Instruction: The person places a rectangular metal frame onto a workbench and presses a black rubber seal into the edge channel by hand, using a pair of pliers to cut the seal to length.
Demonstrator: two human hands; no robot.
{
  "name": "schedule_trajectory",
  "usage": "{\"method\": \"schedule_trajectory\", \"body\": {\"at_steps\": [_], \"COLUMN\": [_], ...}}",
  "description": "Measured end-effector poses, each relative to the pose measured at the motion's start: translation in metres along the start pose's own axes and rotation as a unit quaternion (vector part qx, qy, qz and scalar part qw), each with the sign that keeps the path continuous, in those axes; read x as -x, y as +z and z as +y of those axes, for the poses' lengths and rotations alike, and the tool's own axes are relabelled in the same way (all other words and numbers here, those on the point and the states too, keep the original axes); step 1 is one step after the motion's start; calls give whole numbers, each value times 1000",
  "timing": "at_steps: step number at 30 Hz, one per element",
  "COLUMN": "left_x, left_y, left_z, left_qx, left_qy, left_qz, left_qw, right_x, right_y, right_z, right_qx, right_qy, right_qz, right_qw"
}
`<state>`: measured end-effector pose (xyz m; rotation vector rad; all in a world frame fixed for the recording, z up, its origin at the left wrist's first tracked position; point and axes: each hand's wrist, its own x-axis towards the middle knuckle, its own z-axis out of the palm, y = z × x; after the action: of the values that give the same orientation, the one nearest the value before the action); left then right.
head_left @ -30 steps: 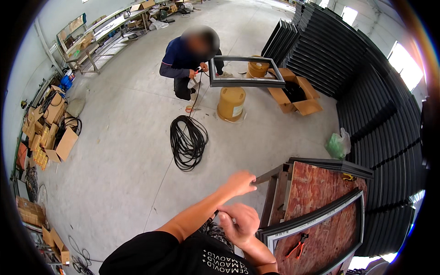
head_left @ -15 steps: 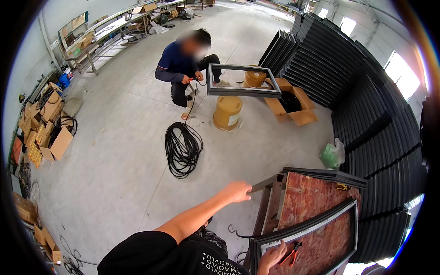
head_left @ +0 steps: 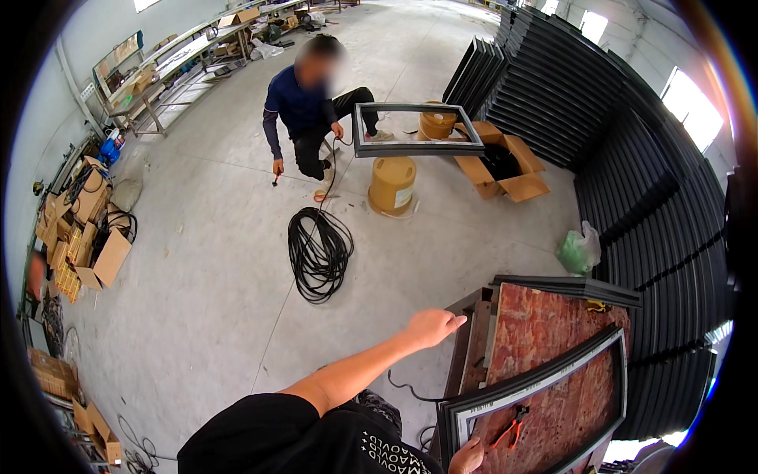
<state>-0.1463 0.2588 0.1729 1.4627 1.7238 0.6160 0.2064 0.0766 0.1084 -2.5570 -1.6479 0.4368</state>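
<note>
Left hand (head_left: pixel 434 327) hovers, fingers loose; right hand (head_left: pixel 467 457), grip I can't tell, perhaps steadies the frame (head_left: pixel 545 376) on the desk (head_left: pixel 529 328).

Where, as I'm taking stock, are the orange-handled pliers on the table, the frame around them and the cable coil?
Pliers (head_left: pixel 517 423), head view: where the handles meet.
Frame (head_left: pixel 537 383), head view: its upper long side.
Cable coil (head_left: pixel 304 265), head view: loops on its left.

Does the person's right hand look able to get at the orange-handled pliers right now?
Probably yes: the right hand is at the left end of the frame, close to the pliers, which lie on the table inside the frame with nothing covering them.
</note>
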Motion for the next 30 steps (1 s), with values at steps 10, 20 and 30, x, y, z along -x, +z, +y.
{"method": "schedule_trajectory", "body": {"at_steps": [10,20,30], "left_x": [26,151,177], "left_y": [-30,-155,-124], "left_z": [49,189,223], "left_qx": [144,580,749], "left_qy": [95,665,577], "left_qz": [1,-122,-60], "left_qw": [985,454,320], "right_x": [1,-9,-8], "right_y": [1,8,20], "right_z": [2,12,29], "right_qx": [15,-16,-4], "right_qy": [-35,-186,-117], "right_qz": [-2,61,55], "right_qw": [999,980,992]}}
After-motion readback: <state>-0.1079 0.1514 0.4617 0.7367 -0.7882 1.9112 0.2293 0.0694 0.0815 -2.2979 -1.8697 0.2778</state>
